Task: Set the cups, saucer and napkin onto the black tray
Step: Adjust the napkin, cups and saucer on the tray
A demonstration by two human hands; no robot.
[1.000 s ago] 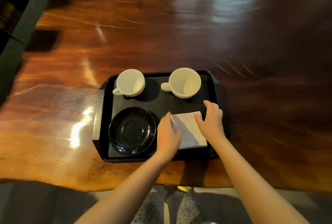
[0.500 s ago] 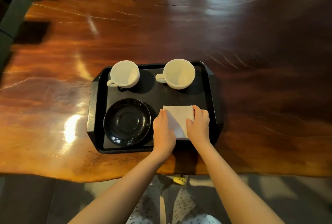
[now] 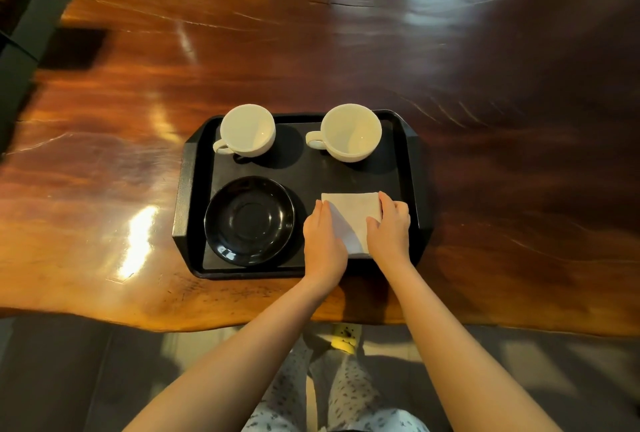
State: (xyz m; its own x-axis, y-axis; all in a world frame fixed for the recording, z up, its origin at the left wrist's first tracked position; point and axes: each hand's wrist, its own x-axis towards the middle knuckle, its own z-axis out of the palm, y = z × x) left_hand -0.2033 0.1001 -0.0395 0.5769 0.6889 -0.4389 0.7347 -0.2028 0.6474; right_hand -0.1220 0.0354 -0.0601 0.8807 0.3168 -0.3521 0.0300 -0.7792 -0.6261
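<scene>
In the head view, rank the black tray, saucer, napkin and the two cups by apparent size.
1. black tray
2. saucer
3. right cup and left cup: near alike, not ranked
4. napkin: partly covered by both hands, so unsure

a broad, glossy reddish-brown wooden table (image 3: 242, 51) fills most of the view, its grain streaked with pale scratches. bright patches of light glare off its left side and far edge, while the right side falls into shadow. below its uneven near edge lies a grey floor (image 3: 69, 379). a dark structure (image 3: 31, 16) stands far left.
</scene>
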